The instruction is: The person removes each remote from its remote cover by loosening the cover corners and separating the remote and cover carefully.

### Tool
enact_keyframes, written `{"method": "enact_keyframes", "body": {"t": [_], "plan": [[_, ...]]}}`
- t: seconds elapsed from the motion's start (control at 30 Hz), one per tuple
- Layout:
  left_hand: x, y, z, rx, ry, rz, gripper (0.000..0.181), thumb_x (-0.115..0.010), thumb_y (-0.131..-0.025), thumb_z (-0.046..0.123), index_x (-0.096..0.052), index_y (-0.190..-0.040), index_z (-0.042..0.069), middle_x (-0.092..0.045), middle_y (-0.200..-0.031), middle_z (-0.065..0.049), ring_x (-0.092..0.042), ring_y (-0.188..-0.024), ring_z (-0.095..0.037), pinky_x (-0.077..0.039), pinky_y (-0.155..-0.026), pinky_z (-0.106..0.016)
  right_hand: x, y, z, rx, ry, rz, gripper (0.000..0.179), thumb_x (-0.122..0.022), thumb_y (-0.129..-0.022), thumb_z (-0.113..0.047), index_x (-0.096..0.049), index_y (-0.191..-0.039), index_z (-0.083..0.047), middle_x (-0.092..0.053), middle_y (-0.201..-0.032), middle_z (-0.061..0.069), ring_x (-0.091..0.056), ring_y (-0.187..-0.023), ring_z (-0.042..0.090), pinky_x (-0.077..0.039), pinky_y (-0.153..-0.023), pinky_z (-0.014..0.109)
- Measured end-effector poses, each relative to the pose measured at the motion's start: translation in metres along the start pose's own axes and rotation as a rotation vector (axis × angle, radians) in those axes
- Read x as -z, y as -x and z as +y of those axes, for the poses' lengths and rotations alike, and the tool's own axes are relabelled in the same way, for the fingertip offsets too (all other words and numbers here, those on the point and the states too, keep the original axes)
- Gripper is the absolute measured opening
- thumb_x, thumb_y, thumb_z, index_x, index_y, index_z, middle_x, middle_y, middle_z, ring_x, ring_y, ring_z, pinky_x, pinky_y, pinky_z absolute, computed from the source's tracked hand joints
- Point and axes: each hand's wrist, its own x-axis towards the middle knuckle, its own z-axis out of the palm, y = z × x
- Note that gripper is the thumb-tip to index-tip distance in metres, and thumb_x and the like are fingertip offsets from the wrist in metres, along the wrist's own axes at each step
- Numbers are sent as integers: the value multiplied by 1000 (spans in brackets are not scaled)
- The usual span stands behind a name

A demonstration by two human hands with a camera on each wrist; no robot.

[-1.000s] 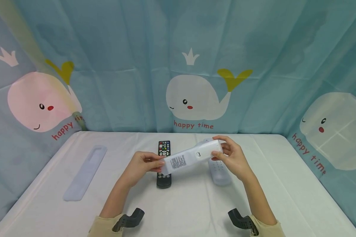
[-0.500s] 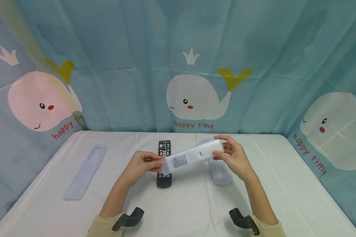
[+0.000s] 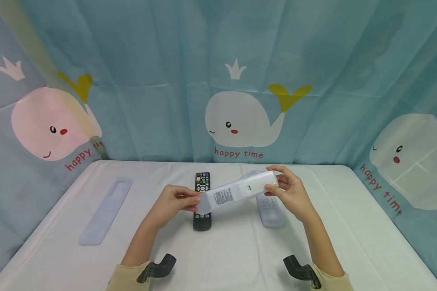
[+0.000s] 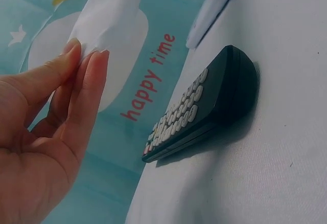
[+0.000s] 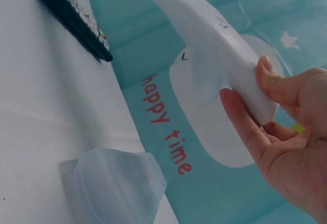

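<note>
A white remote control (image 3: 258, 186), back side up with a printed label, is held above the table, its left part inside a translucent sleeve (image 3: 205, 205). My left hand (image 3: 171, 205) pinches the sleeve's end between thumb and fingertips. At the other end, my right hand (image 3: 290, 195) grips the bare remote, thumb on the near side and fingers behind. In the right wrist view a loose flap of the sleeve (image 5: 207, 78) hangs under the remote. A black remote control (image 3: 202, 223) lies below, partly hidden by the sleeve. Behind the white remote lies a translucent cover with button bumps (image 3: 271, 214).
Another flat translucent sleeve (image 3: 105, 212) lies on the left of the white-clothed table (image 3: 233, 258). A blue curtain (image 3: 160, 121) with printed whales closes off the back and both sides. Each wrist carries a black camera mount (image 3: 158, 268).
My right hand has moved slightly to the right with the white remote, and the label sits farther from my left hand, which stays nearly in place. The table items have not moved.
</note>
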Motion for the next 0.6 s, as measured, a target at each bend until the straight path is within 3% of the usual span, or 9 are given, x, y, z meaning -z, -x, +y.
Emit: {"method": "enact_keyframes", "body": {"t": [0.17,0.3,0.47,0.6], "plan": [[2,0,-1,3,0,-4,23,-74,-96,-1,-74,-115,-14,-75,-112,-20,-75,-78,-15,-65,-76,-30,0,0,1,1,1,4,51,-69,-98,7,-52,-145,1,-63,-128,33,-71,-107,34,-65,-84,38],[2,0,-1,12,-2,8,23,-74,-96,-1,-73,-115,-14,-75,-111,-19,-75,-79,-15,-65,-76,-30,2,0,2,10,-2,2,51,-69,-98,6,-52,-146,2,-63,-128,33,-72,-103,24,-65,-84,36],[-3,-1,0,-1,-13,14,26,-75,-97,4,-72,-119,-10,-73,-114,-17,-72,-88,-17,-64,-80,-32,4,0,0,19,-20,10,50,-67,-100,6,-51,-147,2,-63,-126,33,-72,-97,11,-64,-83,33],[-8,-3,-1,-4,-12,14,27,-73,-99,7,-69,-121,-8,-70,-112,-14,-71,-96,-19,-64,-84,-35,5,0,-1,11,-35,11,50,-66,-100,5,-50,-147,2,-63,-127,34,-72,-96,9,-64,-83,29]]}}
